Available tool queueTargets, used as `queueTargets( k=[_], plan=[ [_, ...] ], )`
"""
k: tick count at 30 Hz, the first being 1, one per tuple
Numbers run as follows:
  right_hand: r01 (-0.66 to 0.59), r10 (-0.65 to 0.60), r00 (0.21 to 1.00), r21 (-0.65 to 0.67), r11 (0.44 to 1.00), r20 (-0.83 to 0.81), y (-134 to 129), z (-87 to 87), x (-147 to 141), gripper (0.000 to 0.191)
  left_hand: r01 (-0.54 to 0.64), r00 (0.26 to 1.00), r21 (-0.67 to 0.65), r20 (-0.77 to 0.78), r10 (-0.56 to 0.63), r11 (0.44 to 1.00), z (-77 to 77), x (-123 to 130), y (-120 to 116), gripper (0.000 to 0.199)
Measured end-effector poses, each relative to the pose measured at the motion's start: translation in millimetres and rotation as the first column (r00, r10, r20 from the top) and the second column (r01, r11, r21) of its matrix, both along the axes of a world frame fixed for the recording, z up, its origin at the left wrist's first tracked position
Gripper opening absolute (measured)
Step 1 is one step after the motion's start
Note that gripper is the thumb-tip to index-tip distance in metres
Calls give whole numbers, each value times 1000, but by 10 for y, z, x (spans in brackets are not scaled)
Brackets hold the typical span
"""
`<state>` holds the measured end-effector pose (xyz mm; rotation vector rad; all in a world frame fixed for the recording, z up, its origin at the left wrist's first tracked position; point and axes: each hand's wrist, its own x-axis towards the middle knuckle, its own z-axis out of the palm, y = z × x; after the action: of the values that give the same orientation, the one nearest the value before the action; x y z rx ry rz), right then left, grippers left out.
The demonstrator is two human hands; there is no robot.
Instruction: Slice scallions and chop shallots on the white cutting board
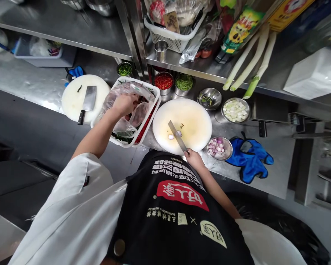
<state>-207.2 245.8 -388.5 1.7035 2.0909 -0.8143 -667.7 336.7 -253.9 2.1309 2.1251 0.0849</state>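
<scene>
My right hand (194, 159) is closed round the handle of a cleaver (179, 139), seen nearly edge-on above the round white cutting board (195, 114). Two small peeled shallots (171, 137) lie by the blade, with a few dark scraps beyond them. My left hand (125, 104) reaches into an open clear plastic bag (118, 127) inside a white basket (157, 96). Its fingers are curled, and what they touch in the bag is partly hidden. Long red chillies (145, 127) show along the basket's side.
A bowl of cut shallots (219, 147) and blue gloves (248, 158) are at the right. Behind the board stand containers of red chillies (163, 81), green pieces (184, 82) and white chunks (235, 110). Another board (71, 95) at the left bears a cleaver (89, 98). A shelf edge (182, 70) overhangs.
</scene>
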Motion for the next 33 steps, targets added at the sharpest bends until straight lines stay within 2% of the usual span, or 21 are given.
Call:
queueTargets(
  k=[2, 5, 7, 9, 12, 14, 16, 17, 19, 21, 24, 26, 28, 30, 33],
  plan=[
    [4, -4, 1000, -2, 1000, 0, 5, 27, -17, 37, 72, 996, -108, -44, -77, 992, -111, -30, 74, 29],
    [15, -15, 1000, -8, 1000, -4, 17, 75, -35, 36, 112, 991, -123, -55, -119, 986, -273, -67, 197, 34],
    [25, -25, 1000, -5, 1000, -7, 15, 114, -27, 36, 119, 990, -107, -67, -127, 987, -306, -97, 230, 33],
    [35, -35, 999, 13, 999, -1, 0, 170, 9, 37, 113, 991, -48, -66, -116, 992, -247, -117, 177, 31],
    [6, -5, 1000, 42, 999, -22, -36, 274, 96, 37, 58, 998, 141, 25, -62, 988, -42, -47, -94, 29],
    [-59, 61, 997, 36, 998, -57, -52, 322, 145, 36, -7, 990, 244, 135, -27, 970, 73, 117, -356, 29],
    [-130, 130, 988, 6, 991, -80, -57, 321, 169, 33, -40, 967, 270, 255, -31, 962, 70, 397, -606, 30],
    [-152, 151, 985, -11, 988, -84, -60, 299, 173, 31, -23, 947, 248, 315, -59, 968, 7, 578, -705, 30],
    [-158, 154, 984, -37, 987, -92, -73, 225, 176, 29, 78, 893, 153, 428, -137, 985, -239, 994, -816, 27],
    [-115, 111, 989, -39, 993, -101, -95, 137, 190, 28, 163, 842, 50, 513, -166, 985, -604, 1409, -795, 28],
    [-27, 26, 995, -6, 1000, -100, -108, 42, 226, 27, 150, 820, -30, 563, -108, 988, -1201, 1840, -596, 28],
    [12, -11, 996, 21, 1000, -88, -97, 27, 230, 28, 125, 826, -44, 559, -79, 991, -1534, 1972, -469, 22],
    [36, -33, 996, 36, 999, -81, -84, 49, 202, 29, 114, 830, -31, 552, -78, 993, -1785, 2024, -413, 19],
    [45, -42, 997, 36, 998, -72, -78, 94, 149, 30, 131, 834, -14, 542, -103, 991, -1963, 2030, -420, 17],
    [40, -40, 999, 33, 999, -22, -86, 173, 50, 33, 213, 824, 21, 534, -191, 977, -2122, 1974, -469, 17]
  ],
)
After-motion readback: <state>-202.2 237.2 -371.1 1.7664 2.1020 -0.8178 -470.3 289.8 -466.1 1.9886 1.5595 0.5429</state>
